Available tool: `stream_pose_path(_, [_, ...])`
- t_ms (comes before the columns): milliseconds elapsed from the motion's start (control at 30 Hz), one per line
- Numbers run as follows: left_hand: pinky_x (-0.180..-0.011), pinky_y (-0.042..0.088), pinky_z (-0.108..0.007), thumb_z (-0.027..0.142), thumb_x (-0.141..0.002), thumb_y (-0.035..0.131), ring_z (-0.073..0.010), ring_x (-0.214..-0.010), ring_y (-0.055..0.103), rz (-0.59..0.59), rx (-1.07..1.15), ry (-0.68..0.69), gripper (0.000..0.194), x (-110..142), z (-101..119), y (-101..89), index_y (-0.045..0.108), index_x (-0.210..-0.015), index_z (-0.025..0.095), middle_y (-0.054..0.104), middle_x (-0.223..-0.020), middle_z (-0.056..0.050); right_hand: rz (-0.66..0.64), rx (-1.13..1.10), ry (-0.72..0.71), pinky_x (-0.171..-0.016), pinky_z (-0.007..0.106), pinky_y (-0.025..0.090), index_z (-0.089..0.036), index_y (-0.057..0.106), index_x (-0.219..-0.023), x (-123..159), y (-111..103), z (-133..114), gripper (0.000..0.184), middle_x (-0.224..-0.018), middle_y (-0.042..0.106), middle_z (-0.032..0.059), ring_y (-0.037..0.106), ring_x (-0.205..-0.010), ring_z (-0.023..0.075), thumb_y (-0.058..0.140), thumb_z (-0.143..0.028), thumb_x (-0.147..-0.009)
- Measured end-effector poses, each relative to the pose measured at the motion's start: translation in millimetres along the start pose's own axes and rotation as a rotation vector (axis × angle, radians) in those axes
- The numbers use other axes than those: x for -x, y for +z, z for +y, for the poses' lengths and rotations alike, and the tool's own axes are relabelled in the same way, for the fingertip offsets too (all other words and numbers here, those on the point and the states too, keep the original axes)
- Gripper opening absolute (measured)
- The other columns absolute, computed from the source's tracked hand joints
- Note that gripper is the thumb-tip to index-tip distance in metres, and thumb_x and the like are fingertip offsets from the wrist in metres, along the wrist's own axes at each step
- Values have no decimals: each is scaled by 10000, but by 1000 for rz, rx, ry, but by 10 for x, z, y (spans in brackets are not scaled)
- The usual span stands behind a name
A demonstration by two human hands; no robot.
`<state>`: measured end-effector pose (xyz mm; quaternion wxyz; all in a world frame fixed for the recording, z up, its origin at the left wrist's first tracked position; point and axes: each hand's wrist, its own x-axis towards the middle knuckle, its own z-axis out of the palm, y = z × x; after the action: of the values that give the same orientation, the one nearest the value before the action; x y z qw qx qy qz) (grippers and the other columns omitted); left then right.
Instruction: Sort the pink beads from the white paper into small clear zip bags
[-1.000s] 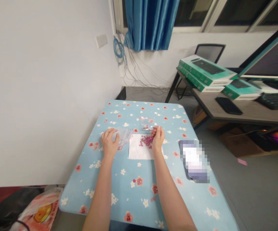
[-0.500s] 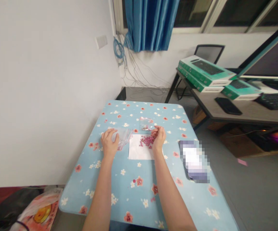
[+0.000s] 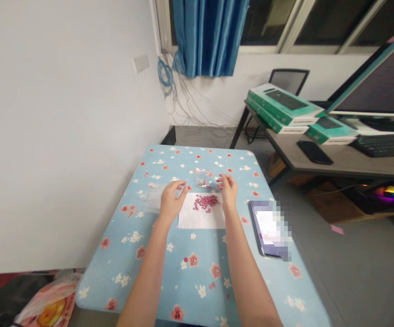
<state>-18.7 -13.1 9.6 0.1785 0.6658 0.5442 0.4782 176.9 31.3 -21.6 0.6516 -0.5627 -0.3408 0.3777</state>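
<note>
On a white sheet of paper (image 3: 197, 221) lies a loose pile of small pink-purple beads (image 3: 206, 203). My left hand (image 3: 173, 200) hovers by the sheet's left edge, thumb and fingers apart, with nothing visible between them. Beneath and left of it are flat clear plastic bags (image 3: 152, 196), partly covered by the hand. My right hand (image 3: 229, 193) is at the sheet's upper right corner, fingers spread and holding nothing I can see. Between the hands, just beyond the paper, rests a small clear zip bag (image 3: 203, 178) with a few small items inside.
The table (image 3: 169, 281) has a blue flowered cover. A tablet or phone (image 3: 268, 231), partly pixelated, lies at its right. On a desk further right are keyboard boxes (image 3: 285, 106), a black phone (image 3: 315, 152) and a monitor (image 3: 381, 81). A wall (image 3: 64, 136) borders the left.
My left hand has moved right, off the plastic bags to the paper's edge. The right hand has drawn back from the beads and its fingers have spread. The view has shifted slightly.
</note>
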Motion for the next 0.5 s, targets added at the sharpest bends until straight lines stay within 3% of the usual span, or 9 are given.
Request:
stream_pose_path(100, [-788, 491, -296, 201, -804, 586, -153, -754, 640, -142, -73, -13, 182, -158, 68, 228, 639, -977, 194, 693, -970, -47, -127, 318, -73, -599, 271, 397, -190, 643, -838, -112, -56, 57, 272, -693, 635, 6, 549, -609, 145, 604, -424, -705])
stream_pose_path(167, [-814, 486, -306, 211, -805, 591, -174, -802, 642, -222, -186, -19, 210, -253, 81, 359, 633, -1010, 188, 691, -992, -62, -168, 417, -106, -617, 285, 398, -190, 647, -870, -151, -86, 102, 278, -707, 640, 14, 557, -625, 159, 597, -414, -713])
stream_pose_path(367, [-879, 451, -313, 265, -832, 572, -219, -995, 619, -347, -418, -89, 260, -391, 50, 575, 616, -1071, 175, 678, -1048, -86, -92, 150, -141, -680, 297, 449, -178, 605, -872, -142, -133, 222, 345, -741, 635, 23, 583, -689, 164, 490, -492, -788])
stream_pose_path(500, [-843, 457, -315, 310, -834, 561, -229, -967, 628, -357, -467, -129, 296, -410, 22, 647, 613, -1095, 179, 682, -1026, -93, -115, 186, -131, -699, 305, 464, -176, 611, -895, -151, -134, 239, 350, -756, 654, 36, 603, -704, 174, 488, -486, -788])
